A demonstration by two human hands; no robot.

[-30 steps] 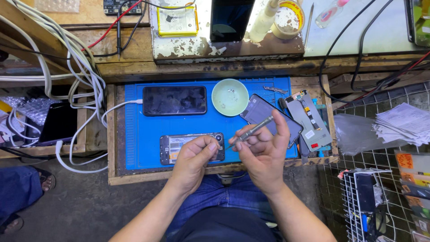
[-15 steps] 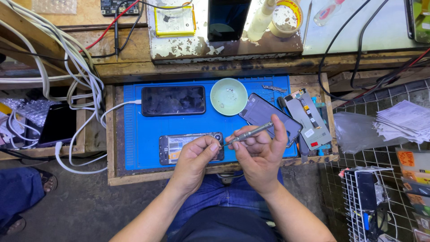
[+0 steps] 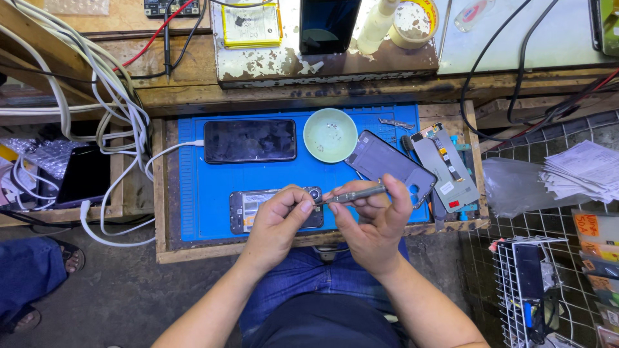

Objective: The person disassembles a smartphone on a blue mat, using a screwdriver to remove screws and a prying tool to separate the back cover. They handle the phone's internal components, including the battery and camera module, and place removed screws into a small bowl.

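2 hands meet just above the near edge of the blue silicone work mat (image 3: 213,206) on the wooden bench (image 3: 161,193). The right hand (image 3: 374,225) is clenched around a slim grey metal screwdriver (image 3: 354,194), held almost level with its tip pointing left. The left hand (image 3: 278,222) pinches at that tip with thumb and forefinger; whether a tiny part sits between them is too small to tell. Directly under the left hand lies an opened phone with its back removed (image 3: 255,207), camera module at its right end, partly hidden by the fingers. Farther back on the mat rests a black phone lying screen-up (image 3: 250,140) with a white cable (image 3: 174,149) plugged into its left end. Beside it stands a round pale-green dish (image 3: 330,135). Right of the dish, a dark grey back cover (image 3: 387,161) lies tilted, touching a grey phone frame with a ribbon cable (image 3: 445,166).
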